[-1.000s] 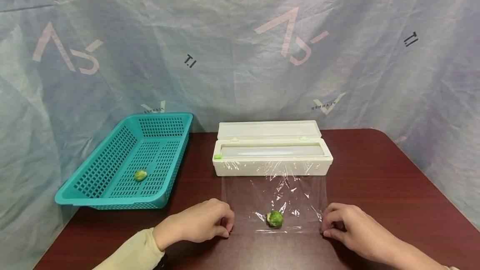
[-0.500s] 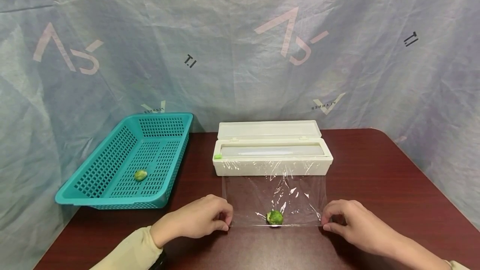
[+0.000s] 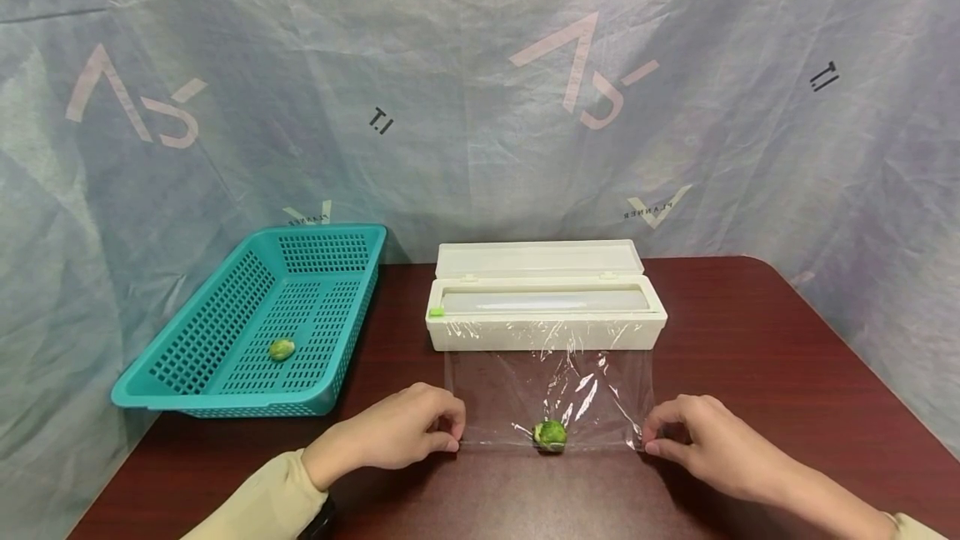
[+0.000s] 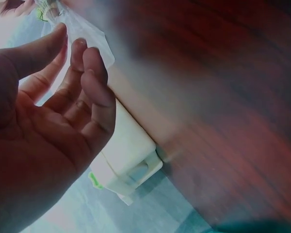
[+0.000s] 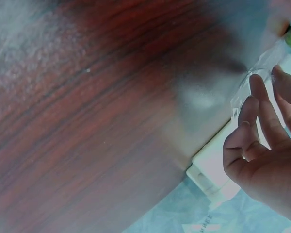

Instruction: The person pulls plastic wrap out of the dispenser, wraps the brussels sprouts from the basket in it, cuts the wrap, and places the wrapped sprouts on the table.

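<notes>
A sheet of clear plastic wrap [image 3: 510, 394] stretches toward me from the front of a white wrap dispenser [image 3: 547, 335]. At its near left corner my left hand [image 3: 405, 430] pinches the film between thumb and forefinger. The near right corner is pinched the same way by my right hand [image 3: 701, 445]. Between the hands, at the film's near edge, sits a green Brussels sprout [image 3: 551, 435], partly covered by glossy film. The left wrist view shows the left hand's [image 4: 63, 97] other fingers loosely bent. The right wrist view shows the right hand [image 5: 266, 131] beside the film edge.
A teal plastic basket [image 3: 341, 394] stands on the left with another Brussels sprout [image 3: 282, 349] inside. The dispenser's lid [image 3: 536, 257] is raised at the back, and a green slider [image 3: 437, 312] sits at its left end. A grey cloth [image 3: 465, 107] hangs behind the dark red table [image 3: 757, 340].
Both hands have moved slightly away from me, toward the dispenser. The near film edge has come back with them, from in front of the Brussels sprout to across it.
</notes>
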The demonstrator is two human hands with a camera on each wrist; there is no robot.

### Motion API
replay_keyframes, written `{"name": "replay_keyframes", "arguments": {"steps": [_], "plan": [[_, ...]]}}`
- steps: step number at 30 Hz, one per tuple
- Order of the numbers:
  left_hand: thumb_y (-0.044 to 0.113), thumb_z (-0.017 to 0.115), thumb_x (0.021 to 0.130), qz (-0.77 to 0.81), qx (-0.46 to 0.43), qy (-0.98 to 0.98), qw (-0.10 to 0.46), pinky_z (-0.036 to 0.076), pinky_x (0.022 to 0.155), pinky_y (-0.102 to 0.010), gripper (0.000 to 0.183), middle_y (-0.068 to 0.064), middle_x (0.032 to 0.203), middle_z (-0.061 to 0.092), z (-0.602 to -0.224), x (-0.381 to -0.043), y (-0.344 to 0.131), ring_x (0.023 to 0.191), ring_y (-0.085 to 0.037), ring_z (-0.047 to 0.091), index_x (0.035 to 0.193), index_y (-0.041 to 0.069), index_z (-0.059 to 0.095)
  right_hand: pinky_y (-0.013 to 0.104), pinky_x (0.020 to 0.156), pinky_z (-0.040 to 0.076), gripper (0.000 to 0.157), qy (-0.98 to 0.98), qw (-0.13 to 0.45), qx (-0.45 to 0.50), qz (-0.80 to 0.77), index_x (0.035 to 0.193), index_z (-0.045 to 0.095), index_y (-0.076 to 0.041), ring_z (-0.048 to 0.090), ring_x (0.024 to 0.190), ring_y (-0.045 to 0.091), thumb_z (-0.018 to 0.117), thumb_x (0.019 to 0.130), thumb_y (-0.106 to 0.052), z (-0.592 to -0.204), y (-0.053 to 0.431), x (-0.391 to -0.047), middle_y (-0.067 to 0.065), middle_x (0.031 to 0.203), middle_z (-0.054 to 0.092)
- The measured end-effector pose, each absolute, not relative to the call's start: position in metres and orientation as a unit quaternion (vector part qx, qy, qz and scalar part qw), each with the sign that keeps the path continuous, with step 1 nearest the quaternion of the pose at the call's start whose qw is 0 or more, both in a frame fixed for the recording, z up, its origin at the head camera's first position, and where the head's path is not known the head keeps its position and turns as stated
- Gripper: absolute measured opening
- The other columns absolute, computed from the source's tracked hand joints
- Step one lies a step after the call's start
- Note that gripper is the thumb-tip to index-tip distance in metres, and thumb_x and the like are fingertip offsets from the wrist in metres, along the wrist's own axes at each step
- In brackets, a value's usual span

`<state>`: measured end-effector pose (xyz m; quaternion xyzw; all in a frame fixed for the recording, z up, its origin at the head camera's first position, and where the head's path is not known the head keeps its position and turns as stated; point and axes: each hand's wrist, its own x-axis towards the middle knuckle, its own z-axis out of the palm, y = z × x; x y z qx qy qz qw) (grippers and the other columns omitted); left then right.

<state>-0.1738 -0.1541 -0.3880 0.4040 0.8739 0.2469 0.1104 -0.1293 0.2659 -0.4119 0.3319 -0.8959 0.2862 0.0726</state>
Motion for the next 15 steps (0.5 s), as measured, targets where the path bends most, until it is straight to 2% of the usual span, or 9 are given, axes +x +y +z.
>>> {"name": "replay_keyframes", "arguments": {"steps": [15], "plan": [[0.009,0.084,0.088,0.237,0.384,0.886,0.102,0.048,0.066,-0.026,0.028,0.016,0.074,0.057,-0.3894,-0.1799,-0.1514,0.072,-0.006,0.056,0.079,0.025,0.064,0.028,0.068,0.049,0.03,-0.899,0.047,0.317,0.3,0.083,0.07,-0.033,0.056,0.078,-0.002,0.083,0.089,-0.008,-0.4115,0.2649,-0.1351,-0.025,0.078,0.061]]}}
